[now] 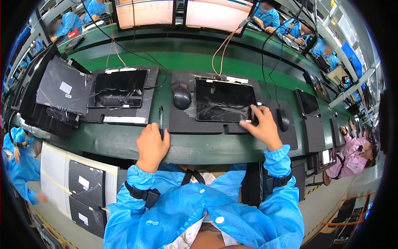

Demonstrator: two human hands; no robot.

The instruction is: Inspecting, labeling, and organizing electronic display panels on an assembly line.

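A black tablet (224, 99) with wrinkled clear film on its screen lies on a dark foam pad (195, 127) in front of me. My right hand (265, 128) is at its lower right corner, thumb on the lower edge and forefinger by the right edge. The fingers curl round that corner. My left hand (152, 145) rests closed near the table's front edge, with a black pen (161, 114) upright between its fingers. A black mouse (181, 95) sits left of the tablet, and a second mouse (283, 119) lies right of my right hand.
Another film-covered tablet (118, 88) lies on a pad to the left, beside stacked dark panels (64, 87). Two monitors (219, 14) stand at the back, with cables hanging down. A third tablet (307, 102) lies right. Co-workers in blue sit across the bench.
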